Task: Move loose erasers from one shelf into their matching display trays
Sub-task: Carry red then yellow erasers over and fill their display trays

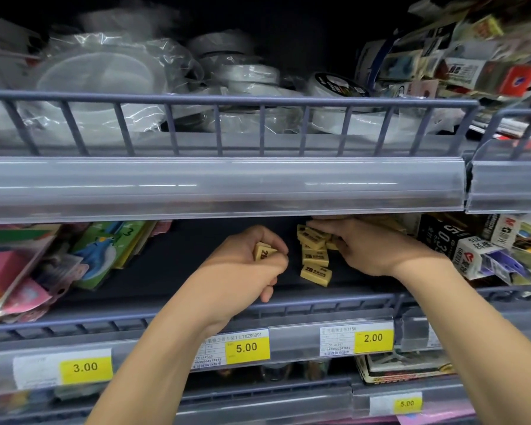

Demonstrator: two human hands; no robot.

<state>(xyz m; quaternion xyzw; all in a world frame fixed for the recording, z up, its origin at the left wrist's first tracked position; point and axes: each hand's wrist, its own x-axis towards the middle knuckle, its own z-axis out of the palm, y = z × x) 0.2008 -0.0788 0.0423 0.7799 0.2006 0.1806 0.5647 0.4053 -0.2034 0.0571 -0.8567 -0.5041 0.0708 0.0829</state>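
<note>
Your left hand (252, 259) had its grip curled around a yellow eraser (263, 251) marked 2B, held just above the dark shelf (196, 265). Your right hand (371, 246) lay over a loose pile of erasers (314, 250) on that same shelf, fingers stretched flat across the top ones; whether that grip pinched any, I cannot tell. One eraser (316, 273) sat nearest the front rail (319, 302). Boxed goods (460, 240) stood right of the pile, colourful packets (43, 265) far left.
</note>
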